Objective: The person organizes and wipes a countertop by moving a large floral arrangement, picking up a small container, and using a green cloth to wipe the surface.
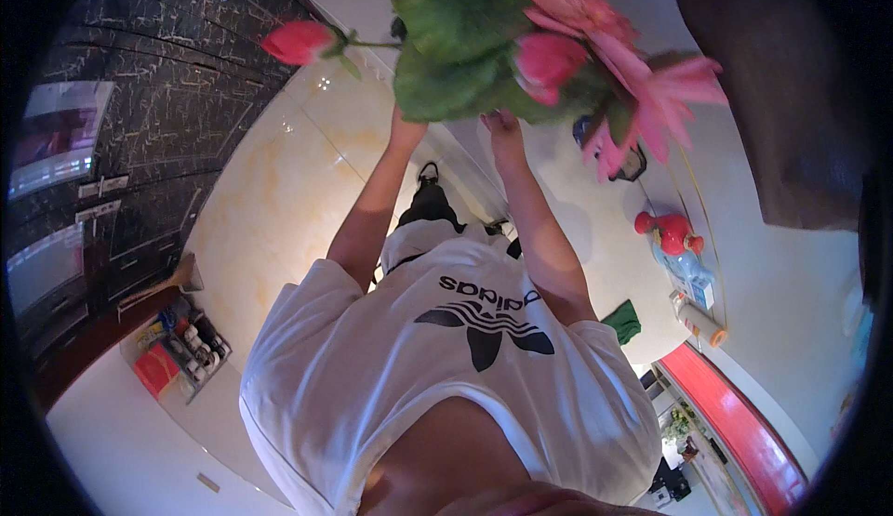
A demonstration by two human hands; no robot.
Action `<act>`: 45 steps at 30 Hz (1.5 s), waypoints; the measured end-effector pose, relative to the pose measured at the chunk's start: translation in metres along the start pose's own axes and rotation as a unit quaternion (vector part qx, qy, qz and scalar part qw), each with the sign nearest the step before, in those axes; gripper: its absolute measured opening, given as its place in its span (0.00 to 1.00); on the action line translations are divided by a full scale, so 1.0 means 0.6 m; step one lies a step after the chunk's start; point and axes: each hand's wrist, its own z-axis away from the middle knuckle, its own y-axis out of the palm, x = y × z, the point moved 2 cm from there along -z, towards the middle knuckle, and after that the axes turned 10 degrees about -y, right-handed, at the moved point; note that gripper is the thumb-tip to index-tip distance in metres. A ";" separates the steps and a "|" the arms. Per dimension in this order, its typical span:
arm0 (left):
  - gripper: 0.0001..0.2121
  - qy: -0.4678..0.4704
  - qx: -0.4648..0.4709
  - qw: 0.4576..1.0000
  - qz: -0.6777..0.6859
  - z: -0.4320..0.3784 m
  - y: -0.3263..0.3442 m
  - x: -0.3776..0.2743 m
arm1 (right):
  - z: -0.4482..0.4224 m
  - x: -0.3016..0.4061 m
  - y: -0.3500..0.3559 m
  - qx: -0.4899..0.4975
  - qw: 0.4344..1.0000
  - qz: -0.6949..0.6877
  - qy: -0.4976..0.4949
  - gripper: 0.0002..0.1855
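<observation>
A bunch of pink lotus-like flowers [600,35] with buds and broad green leaves [460,49] fills the top centre, close in front of me. My left hand [410,127] reaches up under the left leaf edge, which hides its fingers. Just right of it, my right hand [501,124] has bent fingers at the lower leaf edge; what they touch is hidden. One pink bud [300,42] sticks out to the left on its stem. Beneath the right blossoms, a dark-rimmed angular dish [631,165] is partly covered.
The white tabletop [593,237] at right bears a red figurine [668,233], a light-blue figurine [687,265], a white bottle with an orange cap [701,324] and a green cloth [623,321]. Dark patterned cabinets [160,84] line the left, above a rack of shoes [199,348].
</observation>
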 end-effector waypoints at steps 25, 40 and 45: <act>0.26 -0.273 0.358 0.799 0.398 -0.087 0.034 0.179 | -0.033 0.027 0.037 -0.206 0.974 -0.053 -0.080 0.27; 0.24 -0.223 0.326 0.886 0.244 -0.103 0.016 0.154 | 0.021 0.006 0.062 -0.254 0.964 -0.037 -0.061 0.27; 0.24 -0.213 0.297 0.905 0.218 -0.115 0.001 0.139 | 0.040 0.002 0.078 -0.264 0.962 -0.043 -0.059 0.27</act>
